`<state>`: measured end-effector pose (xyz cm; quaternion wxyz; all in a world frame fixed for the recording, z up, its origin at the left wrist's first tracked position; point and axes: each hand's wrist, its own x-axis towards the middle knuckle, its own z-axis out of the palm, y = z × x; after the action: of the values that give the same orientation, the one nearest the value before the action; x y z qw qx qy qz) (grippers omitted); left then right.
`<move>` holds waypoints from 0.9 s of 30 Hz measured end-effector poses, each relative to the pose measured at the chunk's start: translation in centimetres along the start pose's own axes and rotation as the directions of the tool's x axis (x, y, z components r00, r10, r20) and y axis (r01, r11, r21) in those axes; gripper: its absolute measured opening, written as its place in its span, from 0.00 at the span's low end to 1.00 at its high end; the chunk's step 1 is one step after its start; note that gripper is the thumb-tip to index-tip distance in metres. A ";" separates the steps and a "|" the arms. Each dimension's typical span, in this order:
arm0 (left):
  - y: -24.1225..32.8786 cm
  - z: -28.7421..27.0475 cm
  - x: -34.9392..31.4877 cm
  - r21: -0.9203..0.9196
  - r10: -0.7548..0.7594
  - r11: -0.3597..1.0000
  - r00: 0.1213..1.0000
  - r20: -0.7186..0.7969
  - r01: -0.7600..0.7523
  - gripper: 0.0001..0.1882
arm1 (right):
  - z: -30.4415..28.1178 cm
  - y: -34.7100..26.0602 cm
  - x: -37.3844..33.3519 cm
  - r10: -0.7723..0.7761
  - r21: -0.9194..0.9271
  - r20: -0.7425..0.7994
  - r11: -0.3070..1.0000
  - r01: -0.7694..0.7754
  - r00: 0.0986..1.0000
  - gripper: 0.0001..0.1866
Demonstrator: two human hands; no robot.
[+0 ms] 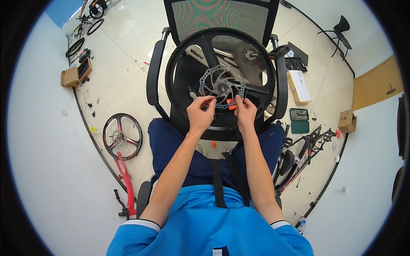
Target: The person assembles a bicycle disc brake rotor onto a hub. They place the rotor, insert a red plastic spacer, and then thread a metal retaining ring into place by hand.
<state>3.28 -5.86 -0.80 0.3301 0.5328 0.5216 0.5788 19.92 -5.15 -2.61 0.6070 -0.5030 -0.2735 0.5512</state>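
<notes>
Both forearms (177,164) reach forward, left hand (200,114) and right hand (246,112) curled (fingertips (212,98) perhaps pinched).

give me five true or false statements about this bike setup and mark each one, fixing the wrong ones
1. The black wheel lies on the chair. True.
2. The disc is out at the black wheel's rim. False: it is at the centre.
3. An orange item shows between the left hand and the right hand. True.
4. The green case on the floor is shut. False: it lies open.
5. The red bike part is to the person's right. False: it is to the left.
</notes>
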 end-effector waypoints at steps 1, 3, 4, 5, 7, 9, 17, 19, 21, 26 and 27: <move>-0.7 -0.4 0.1 -0.059 -0.056 0.997 0.998 -0.043 0.053 0.06 | 0.1 0.0 0.1 0.001 0.001 0.001 1.000 -0.001 1.000 0.13; -2.1 -1.3 0.9 -0.066 -0.013 0.998 0.958 -0.288 -0.006 0.05 | 0.0 0.0 0.3 0.020 0.010 0.018 1.000 -0.020 1.000 0.13; -2.4 -2.1 1.2 -0.083 -0.058 0.996 0.952 -0.301 0.034 0.06 | -0.4 0.1 0.7 0.035 0.017 0.033 0.999 -0.036 0.999 0.13; -2.2 -3.1 1.4 -0.101 -0.104 0.992 0.944 -0.313 0.075 0.06 | -0.4 -0.2 0.6 0.053 0.022 0.049 0.998 -0.054 0.997 0.13; -2.3 -4.7 1.2 -0.135 -0.216 0.973 0.944 -0.251 0.187 0.09 | -0.5 -0.3 0.1 0.040 -0.064 -0.033 0.997 -0.042 0.999 0.13; -2.8 -5.5 -0.1 -0.042 -0.188 0.982 0.951 -0.244 0.184 0.10 | -0.9 0.2 -0.8 0.023 -0.064 -0.100 0.998 -0.030 0.995 0.13; 1.4 -0.4 -2.5 0.064 0.105 0.993 0.993 -0.060 -0.102 0.06 | -3.2 3.4 -6.6 0.265 0.025 -0.097 0.964 -0.264 0.959 0.11; 1.6 0.3 -1.5 0.039 0.100 0.995 0.991 -0.092 -0.096 0.05 | -3.4 3.0 -6.2 0.220 0.027 -0.077 0.976 -0.218 0.973 0.10; 0.6 0.1 -0.8 -0.023 0.055 0.998 0.981 -0.185 -0.060 0.05 | -3.5 2.0 -5.5 0.185 0.031 -0.071 0.983 -0.183 0.980 0.09; -4.5 -4.6 -0.9 -0.104 -0.218 0.975 0.934 -0.285 0.196 0.07 | -4.1 -0.8 -3.1 0.136 0.045 -0.058 0.990 -0.133 0.989 0.09; -5.7 -5.7 -1.3 -0.034 -0.229 0.973 0.924 -0.307 0.229 0.09 | -4.0 -0.9 -2.4 0.137 0.033 -0.049 0.990 -0.135 0.989 0.09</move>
<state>-2.92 -7.14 -5.95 0.3091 0.3716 0.6262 0.6118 23.22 -8.56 -2.58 0.5821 -0.5254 -0.2148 0.5822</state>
